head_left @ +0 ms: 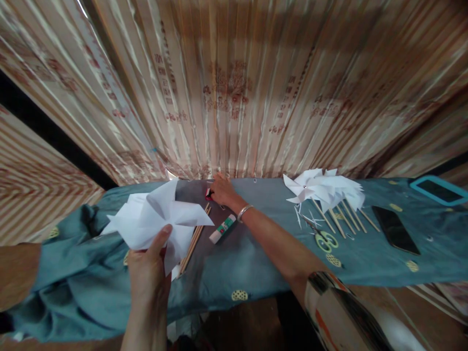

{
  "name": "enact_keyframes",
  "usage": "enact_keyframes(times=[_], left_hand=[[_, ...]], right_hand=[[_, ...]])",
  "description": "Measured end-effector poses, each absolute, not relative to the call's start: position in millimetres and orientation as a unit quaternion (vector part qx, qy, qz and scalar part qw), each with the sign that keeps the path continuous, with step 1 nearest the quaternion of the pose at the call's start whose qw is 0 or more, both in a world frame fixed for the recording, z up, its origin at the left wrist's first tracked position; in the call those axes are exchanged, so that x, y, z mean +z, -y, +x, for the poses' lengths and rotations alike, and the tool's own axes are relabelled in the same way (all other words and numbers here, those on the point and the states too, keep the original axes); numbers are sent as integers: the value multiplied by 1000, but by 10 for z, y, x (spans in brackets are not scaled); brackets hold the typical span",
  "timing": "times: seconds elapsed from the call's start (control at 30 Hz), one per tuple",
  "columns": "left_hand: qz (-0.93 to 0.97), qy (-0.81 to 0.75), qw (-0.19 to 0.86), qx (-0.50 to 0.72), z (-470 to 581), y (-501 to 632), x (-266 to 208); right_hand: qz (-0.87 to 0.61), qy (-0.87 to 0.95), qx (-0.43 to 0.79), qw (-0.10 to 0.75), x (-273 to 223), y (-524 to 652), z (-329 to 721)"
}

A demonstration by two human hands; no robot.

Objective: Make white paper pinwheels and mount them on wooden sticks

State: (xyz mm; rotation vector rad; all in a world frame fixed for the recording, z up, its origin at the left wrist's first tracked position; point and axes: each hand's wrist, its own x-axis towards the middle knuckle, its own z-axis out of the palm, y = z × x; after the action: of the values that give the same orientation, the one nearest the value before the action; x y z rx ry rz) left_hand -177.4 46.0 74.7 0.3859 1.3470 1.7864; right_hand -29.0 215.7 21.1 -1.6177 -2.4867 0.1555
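My left hand [148, 263] is closed on a white paper pinwheel [166, 214], its thumb pressed near the folded centre. More white paper blades lie behind it. At the table's far edge, my right hand [224, 191] reaches down with fingers bent together beside a small red and black object [209, 194]. What those fingers pinch is hidden. A glue stick [223, 229] lies just below the right hand. Several wooden sticks [195, 241] rest between the pinwheel and the glue stick.
Several pinwheels on sticks [325, 187] lie in a pile at the right. Near them are green-handled scissors [325, 241], thin paper strips [310, 217], a black phone [395, 229] and a blue-framed tablet [440, 190]. A curtain [234, 122] hangs behind the cloth-covered table [252, 268].
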Motion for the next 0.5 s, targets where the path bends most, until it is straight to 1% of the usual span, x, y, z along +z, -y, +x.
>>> enact_keyframes(times=[0.23,0.5], left_hand=[[146,-539,421,715,-1756,-483,760],[149,-544,422,710,-1741,-501,724]], right_hand=[[-537,838,51,82,136,-2182,-307],[-527,845,42,81,191,-2190,-315]])
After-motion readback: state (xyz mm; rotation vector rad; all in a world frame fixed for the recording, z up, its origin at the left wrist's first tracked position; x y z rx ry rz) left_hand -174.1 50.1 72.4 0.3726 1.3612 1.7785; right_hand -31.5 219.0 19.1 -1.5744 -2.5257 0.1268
